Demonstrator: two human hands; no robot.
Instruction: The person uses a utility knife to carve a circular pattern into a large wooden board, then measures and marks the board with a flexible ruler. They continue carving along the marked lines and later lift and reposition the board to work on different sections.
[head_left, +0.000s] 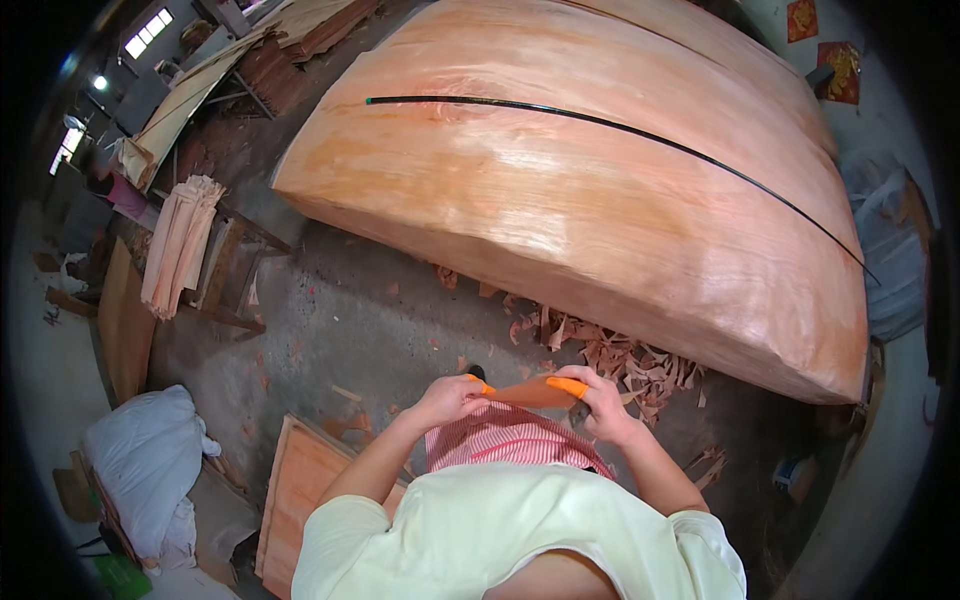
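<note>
Pale wall (874, 122), gold-printed red poster (838, 72); left fingers (480, 386), right fingers (568, 386) tight on brown sheet (528, 394).

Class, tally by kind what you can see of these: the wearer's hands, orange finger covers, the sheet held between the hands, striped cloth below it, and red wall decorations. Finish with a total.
Left hand and right hand: 2
Orange finger covers: 2
Thin brown sheet: 1
Striped cloth: 1
Red wall decorations: 2
Total: 8
</note>
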